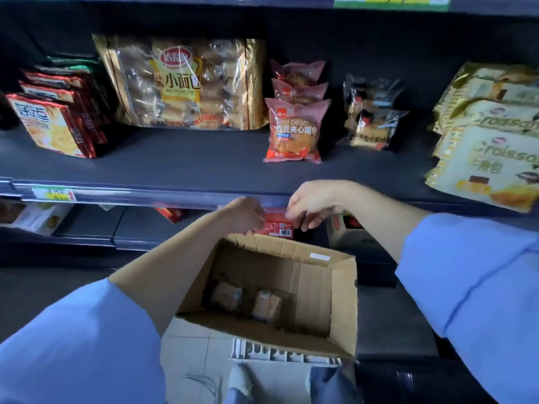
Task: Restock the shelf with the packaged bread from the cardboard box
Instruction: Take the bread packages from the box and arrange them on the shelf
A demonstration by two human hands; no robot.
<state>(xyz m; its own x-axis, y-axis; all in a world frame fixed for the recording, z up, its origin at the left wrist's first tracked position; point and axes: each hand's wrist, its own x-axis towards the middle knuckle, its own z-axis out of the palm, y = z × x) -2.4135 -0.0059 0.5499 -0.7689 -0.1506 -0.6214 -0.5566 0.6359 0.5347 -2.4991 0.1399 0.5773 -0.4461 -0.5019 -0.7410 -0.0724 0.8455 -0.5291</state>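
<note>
Both arms reach out over the box; the left hand and right hand pinch one red bread pack.

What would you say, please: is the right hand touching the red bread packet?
Touching. The head view shows the right hand gripping the red bread packet at its right end.

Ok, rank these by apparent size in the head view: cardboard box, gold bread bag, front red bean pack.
1. box, though nearest the camera
2. gold bag, nearly as large
3. red bean pack, clearly smallest
</note>
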